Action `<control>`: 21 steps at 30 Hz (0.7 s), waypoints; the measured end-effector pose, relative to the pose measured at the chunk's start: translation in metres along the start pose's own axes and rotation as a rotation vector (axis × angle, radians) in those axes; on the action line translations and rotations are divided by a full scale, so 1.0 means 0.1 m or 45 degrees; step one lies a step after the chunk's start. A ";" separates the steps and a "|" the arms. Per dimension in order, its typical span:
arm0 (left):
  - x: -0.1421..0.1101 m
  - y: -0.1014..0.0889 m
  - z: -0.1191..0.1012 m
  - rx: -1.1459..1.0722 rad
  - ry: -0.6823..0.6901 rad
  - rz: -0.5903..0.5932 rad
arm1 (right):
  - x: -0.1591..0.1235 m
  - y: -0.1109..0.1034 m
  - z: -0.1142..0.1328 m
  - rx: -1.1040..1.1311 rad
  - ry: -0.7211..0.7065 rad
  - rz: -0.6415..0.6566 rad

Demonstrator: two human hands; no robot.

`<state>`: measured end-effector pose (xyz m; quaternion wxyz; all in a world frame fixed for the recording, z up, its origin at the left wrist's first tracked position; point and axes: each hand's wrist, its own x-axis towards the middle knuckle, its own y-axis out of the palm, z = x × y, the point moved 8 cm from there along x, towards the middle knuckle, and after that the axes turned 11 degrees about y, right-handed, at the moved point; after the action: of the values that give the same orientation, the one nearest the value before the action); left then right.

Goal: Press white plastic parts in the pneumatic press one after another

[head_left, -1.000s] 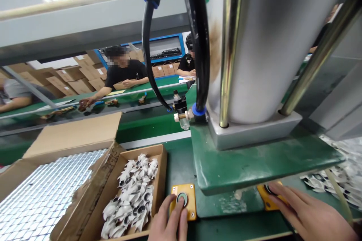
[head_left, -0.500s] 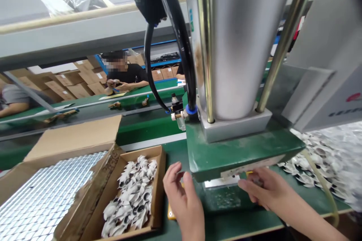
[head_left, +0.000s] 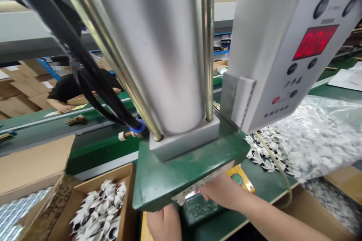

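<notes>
At 6 o'clock, the right hand [head_left: 223,192] reaches under the green press plate [head_left: 181,180], its fingers flat against a pale strip [head_left: 195,189], clamped or not unclear. The left hand [head_left: 164,224] sits just below, fingers hidden. A yellow button box [head_left: 240,178] lies near 4 o'clock, a cardboard tray [head_left: 128,199] of white pieces near 7 o'clock.

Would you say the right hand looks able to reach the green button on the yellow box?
Probably yes: the right hand lies just beside the green button on its yellow box, with nothing visible between them.
</notes>
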<state>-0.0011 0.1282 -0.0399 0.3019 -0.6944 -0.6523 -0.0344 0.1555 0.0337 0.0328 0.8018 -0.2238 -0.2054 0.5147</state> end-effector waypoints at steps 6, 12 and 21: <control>-0.04 0.01 0.07 0.125 -0.121 0.076 | -0.28 -0.84 -0.74 0.092 0.223 -0.185; -0.06 0.05 0.09 0.162 -0.171 0.150 | -0.20 -0.85 -1.49 -1.015 0.163 -0.055; -0.12 0.02 0.05 0.106 -0.123 0.025 | -0.39 -1.00 -1.10 -1.054 0.028 -0.470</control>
<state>-0.0028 0.1198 -0.0496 0.2991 -0.6885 -0.6601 0.0293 0.2750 -0.0557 -0.0037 0.7253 -0.4905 -0.4218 0.2355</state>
